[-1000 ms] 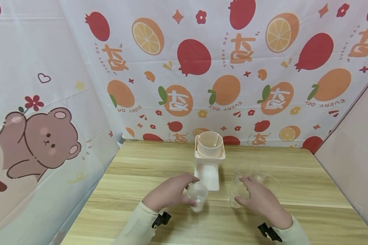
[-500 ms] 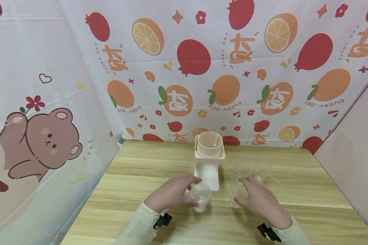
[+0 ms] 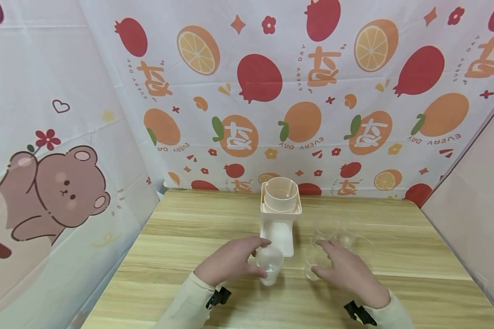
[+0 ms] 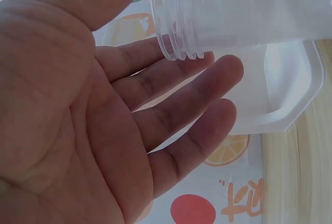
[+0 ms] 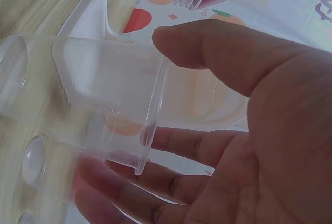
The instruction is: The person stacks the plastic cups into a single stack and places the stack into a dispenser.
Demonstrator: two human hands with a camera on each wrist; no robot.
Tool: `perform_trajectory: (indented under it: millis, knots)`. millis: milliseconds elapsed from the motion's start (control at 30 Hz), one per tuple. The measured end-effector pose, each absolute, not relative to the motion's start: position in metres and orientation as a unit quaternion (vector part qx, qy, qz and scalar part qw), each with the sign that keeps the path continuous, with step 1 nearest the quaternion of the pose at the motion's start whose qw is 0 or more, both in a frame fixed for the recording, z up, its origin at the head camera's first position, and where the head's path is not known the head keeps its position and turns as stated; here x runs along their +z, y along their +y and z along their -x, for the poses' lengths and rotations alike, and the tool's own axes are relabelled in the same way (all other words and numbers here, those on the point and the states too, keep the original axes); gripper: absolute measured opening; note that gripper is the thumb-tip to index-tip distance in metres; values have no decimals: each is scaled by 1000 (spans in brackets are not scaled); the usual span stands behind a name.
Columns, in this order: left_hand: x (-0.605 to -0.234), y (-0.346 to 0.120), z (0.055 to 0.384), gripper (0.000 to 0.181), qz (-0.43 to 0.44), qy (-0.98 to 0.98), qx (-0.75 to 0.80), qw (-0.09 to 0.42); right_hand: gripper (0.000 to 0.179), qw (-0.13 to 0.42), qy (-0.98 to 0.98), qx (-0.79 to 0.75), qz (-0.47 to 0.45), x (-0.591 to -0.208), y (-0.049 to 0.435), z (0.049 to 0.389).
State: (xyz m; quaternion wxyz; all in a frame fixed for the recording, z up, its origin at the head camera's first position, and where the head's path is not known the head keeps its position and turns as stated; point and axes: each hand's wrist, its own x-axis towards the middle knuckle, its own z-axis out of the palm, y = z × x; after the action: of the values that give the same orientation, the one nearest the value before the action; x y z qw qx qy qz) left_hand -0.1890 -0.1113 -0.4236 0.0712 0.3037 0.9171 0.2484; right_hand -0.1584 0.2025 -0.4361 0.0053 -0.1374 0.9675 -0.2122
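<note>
In the head view, my left hand [image 3: 232, 261] reaches round a small stack of clear plastic cups [image 3: 271, 264], thumb on one side and fingertips at the rims. Several nested rims show on the stack in the left wrist view, close to the loosely spread fingers [image 4: 181, 99]. On the right, my right hand [image 3: 346, 272] holds a clear plastic cup [image 5: 109, 84] by its rim, the thumb on one side and the fingers round the other. Behind the stack stands a cream plastic stand [image 3: 281, 235] with a round open tube on top.
More clear cups [image 3: 364, 249] stand behind and beside my right hand, faint against the wooden table [image 3: 197, 219]. A fruit-print cloth [image 3: 214, 91] hangs along the table's back edge. A cloth with a bear print [image 3: 70, 187] hangs at left, and a pale wall closes the right.
The left hand and the cup stack shifted slightly right early on, and the stack came more upright. Since then the right hand and its cup have moved slightly left.
</note>
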Motion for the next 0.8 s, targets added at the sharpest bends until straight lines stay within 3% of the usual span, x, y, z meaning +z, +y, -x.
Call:
perform_trajectory:
  millis: [800]
  knots:
    - [-425, -107, 189, 74, -298, 920, 244, 72, 70, 24, 964, -232, 129, -440, 202, 164]
